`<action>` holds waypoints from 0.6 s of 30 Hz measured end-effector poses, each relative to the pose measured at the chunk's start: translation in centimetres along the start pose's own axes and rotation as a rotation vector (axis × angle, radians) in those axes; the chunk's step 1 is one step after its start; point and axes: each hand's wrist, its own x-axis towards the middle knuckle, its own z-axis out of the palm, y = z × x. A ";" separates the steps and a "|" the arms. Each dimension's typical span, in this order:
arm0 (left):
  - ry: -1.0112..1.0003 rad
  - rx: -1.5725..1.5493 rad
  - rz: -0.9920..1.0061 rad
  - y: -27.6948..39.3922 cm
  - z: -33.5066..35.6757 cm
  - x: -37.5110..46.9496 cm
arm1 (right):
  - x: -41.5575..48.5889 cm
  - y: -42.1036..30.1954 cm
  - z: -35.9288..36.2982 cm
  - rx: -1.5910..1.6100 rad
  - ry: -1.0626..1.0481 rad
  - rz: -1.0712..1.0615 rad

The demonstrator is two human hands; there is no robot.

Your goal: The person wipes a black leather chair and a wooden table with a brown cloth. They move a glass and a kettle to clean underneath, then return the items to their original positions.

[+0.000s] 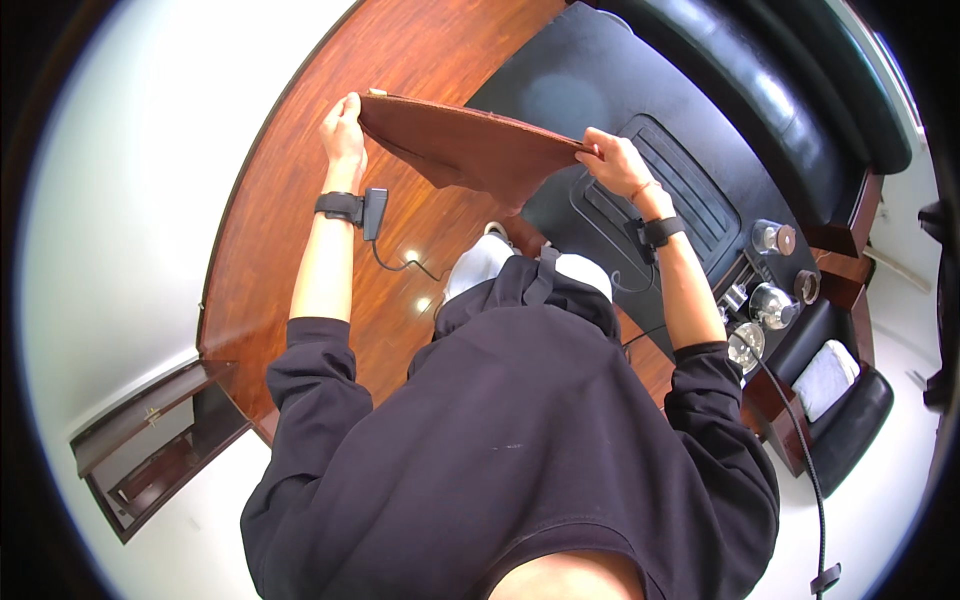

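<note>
A brown cloth cover [472, 146] with a stitched or zipped edge is stretched between my two hands. My left hand [345, 135] pinches its left corner, beside a small pale tag. At the opposite corner, my right hand [615, 161] grips the same edge. The cloth sags in folds below that edge, over the wooden floor and the near side of a black table [555, 82]. Whether the cover is a cushion cover or a bag, I cannot tell. Each wrist wears a black strap with a small device and a cable.
The black table holds a ribbed tray [686, 187], a glass jar [772, 238] and a glass teapot [772, 306] at its right end. Behind it stands a black leather sofa [757, 90]. A folded pale cloth [825, 379] lies on a black armchair [855, 427]. A white wall is at left.
</note>
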 end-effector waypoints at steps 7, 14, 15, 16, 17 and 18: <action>-0.254 -0.231 0.004 1.3 -2.8 -0.1 | 0.5 -3.7 -2.9 0.011 -0.073 -0.231; -0.414 -0.224 0.099 4.3 -3.9 2.6 | 2.8 -4.5 -0.5 -0.437 -0.346 -0.144; -0.446 -0.235 0.117 4.5 -4.2 3.2 | 3.2 -4.7 -0.3 -0.392 -0.237 -0.261; -0.395 -0.217 0.118 4.4 -4.6 3.9 | 3.5 -4.7 -0.4 -0.372 -0.159 -0.330; -0.370 -0.226 0.126 4.4 -5.4 4.6 | 3.8 -5.0 -0.4 -0.351 -0.081 -0.393; -0.326 -0.230 0.117 4.2 -6.0 5.2 | 4.0 -5.2 -0.7 -0.338 -0.039 -0.426</action>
